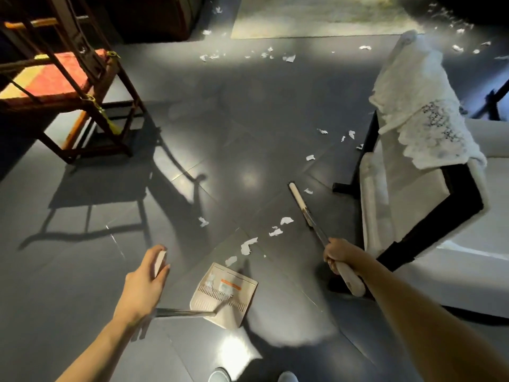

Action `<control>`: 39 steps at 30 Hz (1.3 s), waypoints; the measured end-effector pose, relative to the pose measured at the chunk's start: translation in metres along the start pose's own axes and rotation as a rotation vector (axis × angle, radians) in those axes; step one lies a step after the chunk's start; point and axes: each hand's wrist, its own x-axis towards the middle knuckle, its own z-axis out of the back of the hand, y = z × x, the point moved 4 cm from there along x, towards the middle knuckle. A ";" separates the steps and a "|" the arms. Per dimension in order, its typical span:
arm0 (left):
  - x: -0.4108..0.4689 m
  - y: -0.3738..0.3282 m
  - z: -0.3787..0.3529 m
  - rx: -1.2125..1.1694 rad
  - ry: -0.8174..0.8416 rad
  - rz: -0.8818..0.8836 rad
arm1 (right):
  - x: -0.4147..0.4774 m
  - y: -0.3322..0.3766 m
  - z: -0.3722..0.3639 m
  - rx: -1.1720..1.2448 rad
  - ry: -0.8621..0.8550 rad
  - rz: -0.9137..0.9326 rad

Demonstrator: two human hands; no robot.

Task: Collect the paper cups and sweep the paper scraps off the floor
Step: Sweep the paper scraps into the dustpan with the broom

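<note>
Head view: left hand (146,279) grips the dustpan (220,295) handle, right hand (337,255) clasps the broom (308,216), and a brisk sweep could scatter the paper scraps (246,247) lying just beyond the pan's mouth.

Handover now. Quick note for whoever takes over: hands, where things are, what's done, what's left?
Left hand grips the top of the dustpan handle. Right hand grips the broom handle.
Dustpan stands on the floor by the feet, with a few collected scraps in it.
Near scraps lie just beyond its lip. Others lie by the white sofa and near the rug.
Left: sweep those in. No paper cups in view.
</note>
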 end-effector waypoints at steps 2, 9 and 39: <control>0.009 0.005 -0.001 0.020 -0.009 -0.006 | 0.013 0.006 -0.004 -0.032 0.034 0.006; 0.053 0.001 0.002 0.025 0.001 -0.005 | 0.019 0.024 -0.073 -0.267 0.220 0.003; 0.202 0.075 0.116 -0.208 -0.026 0.090 | 0.017 0.279 -0.161 0.070 0.438 -0.101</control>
